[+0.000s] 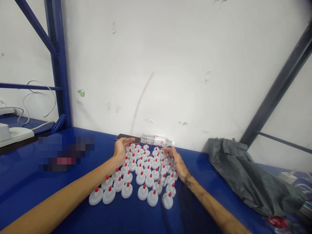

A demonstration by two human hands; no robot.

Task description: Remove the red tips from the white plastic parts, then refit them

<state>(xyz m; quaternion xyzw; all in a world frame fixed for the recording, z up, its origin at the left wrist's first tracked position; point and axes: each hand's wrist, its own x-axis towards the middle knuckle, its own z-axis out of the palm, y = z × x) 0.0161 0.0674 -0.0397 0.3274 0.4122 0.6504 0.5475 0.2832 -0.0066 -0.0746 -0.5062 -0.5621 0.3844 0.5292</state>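
Several white dome-shaped caps with red tips (140, 172) stand packed in rows on a blue table (170, 217). My left hand (121, 149) is open, its fingers curved along the far left edge of the group. My right hand (175, 160) is open too, its palm turned inward against the far right edge. Both hands flank the caps and neither holds one. A clear plastic water bottle (156, 140) lies on its side just beyond the caps, against the wall. A dark phone (126, 137) lies flat beside it, behind my left fingers.
A crumpled black plastic bag (243, 175) lies on the table to the right. Blue steel shelf posts (58, 65) stand at left and a dark brace (280, 87) at right. White cables and a white device (14, 133) sit far left. A white wall rises right behind the table.
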